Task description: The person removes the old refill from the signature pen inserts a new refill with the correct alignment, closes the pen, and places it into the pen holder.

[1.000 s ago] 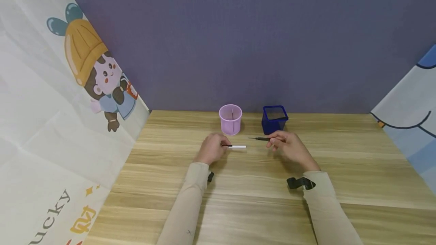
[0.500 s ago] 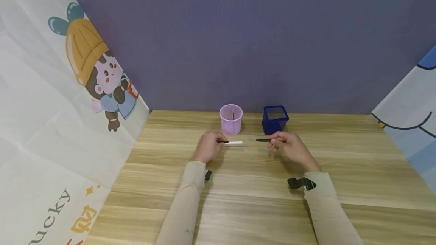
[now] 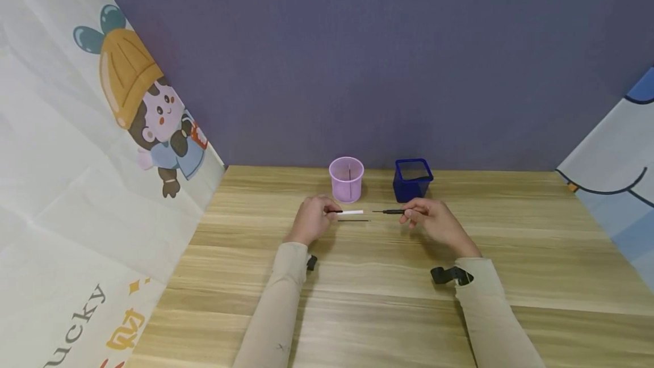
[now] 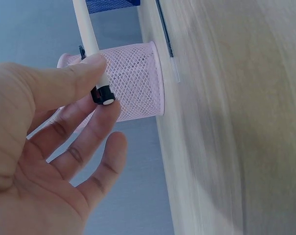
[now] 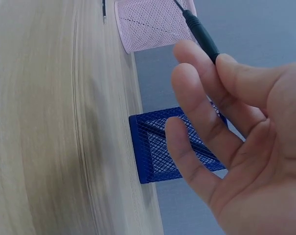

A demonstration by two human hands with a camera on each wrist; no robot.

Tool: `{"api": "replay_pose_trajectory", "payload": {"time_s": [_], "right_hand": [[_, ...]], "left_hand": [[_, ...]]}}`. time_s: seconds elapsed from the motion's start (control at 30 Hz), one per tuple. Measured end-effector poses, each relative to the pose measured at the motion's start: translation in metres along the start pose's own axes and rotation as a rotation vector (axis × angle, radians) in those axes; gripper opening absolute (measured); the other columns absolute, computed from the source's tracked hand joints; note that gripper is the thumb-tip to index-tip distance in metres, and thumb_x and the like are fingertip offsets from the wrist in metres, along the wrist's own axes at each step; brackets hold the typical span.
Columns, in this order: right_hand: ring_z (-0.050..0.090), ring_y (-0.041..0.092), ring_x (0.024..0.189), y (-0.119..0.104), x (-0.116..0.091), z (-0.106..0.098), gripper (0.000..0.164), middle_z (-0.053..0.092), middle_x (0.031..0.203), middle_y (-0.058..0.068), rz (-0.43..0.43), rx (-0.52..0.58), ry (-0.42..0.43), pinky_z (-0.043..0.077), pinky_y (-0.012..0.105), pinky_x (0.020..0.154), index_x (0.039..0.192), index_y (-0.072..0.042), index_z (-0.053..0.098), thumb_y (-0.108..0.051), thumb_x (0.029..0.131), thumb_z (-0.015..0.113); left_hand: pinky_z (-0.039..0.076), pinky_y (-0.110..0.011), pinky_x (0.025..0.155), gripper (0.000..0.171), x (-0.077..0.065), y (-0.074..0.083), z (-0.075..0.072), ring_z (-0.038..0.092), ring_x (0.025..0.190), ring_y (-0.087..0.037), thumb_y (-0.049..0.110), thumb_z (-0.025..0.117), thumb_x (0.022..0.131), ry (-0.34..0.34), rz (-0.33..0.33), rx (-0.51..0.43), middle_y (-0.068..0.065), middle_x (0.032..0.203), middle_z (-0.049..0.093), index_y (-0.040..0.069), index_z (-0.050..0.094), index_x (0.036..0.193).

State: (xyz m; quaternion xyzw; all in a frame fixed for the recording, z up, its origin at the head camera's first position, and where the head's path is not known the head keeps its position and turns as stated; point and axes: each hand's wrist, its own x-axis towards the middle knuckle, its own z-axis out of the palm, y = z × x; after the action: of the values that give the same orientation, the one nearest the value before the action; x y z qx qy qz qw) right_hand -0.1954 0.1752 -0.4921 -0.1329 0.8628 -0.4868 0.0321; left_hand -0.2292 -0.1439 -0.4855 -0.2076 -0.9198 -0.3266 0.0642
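My left hand [image 3: 313,221] pinches a white pen barrel [image 4: 87,30] between thumb and fingers, near its end with the black clip. The barrel's other end points right. My right hand [image 3: 431,221] pinches a black pen grip section [image 5: 200,34], with a thin dark rod sticking out toward the left. The rod's tip and the white barrel's end face each other, almost in line with a small gap between. Just nearer than the barrel, a thin dark refill [image 3: 353,221] lies on the table; its clear end [image 4: 174,70] shows in the left wrist view.
Behind the hands, a pink mesh pen holder [image 3: 341,192] with a divider stands at the table's back. A blue square mesh holder [image 3: 406,191] stands to its right. The wooden table [image 3: 378,311] meets a grey-blue panel [image 3: 357,61] behind.
My left hand has moved slightly left and away from me with the white barrel, bringing the refill on the table into sight. My right hand has barely moved.
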Motion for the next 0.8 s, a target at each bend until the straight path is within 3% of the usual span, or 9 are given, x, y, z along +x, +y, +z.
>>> {"api": "replay_pose_trajectory", "payload": {"time_s": [0.5,0.8], "right_hand": [[0.072,0.034,0.081,-0.0017,0.0018,0.0025,0.018,0.079,0.094,0.008,0.005,0.011,-0.012,0.060,0.041,0.075,0.113,-0.001,0.070,-0.012,0.103,0.060],[0.072,0.033,0.081,0.0019,0.0027,0.0037,0.019,0.079,0.094,0.008,-0.010,0.007,-0.025,0.059,0.036,0.072,0.113,0.001,0.069,-0.012,0.104,0.059]], "left_hand": [[0.059,-0.032,0.082,0.014,0.0009,0.0033,0.0048,0.072,0.087,-0.019,-0.001,0.078,0.086,-0.006,0.033,0.024,-0.005,0.099,0.076,0.011,0.080,0.093],[0.060,-0.033,0.084,0.015,0.0010,0.0045,0.0071,0.073,0.089,-0.020,-0.001,0.077,0.085,-0.008,0.062,0.017,-0.005,0.100,0.077,0.011,0.080,0.093]]}}
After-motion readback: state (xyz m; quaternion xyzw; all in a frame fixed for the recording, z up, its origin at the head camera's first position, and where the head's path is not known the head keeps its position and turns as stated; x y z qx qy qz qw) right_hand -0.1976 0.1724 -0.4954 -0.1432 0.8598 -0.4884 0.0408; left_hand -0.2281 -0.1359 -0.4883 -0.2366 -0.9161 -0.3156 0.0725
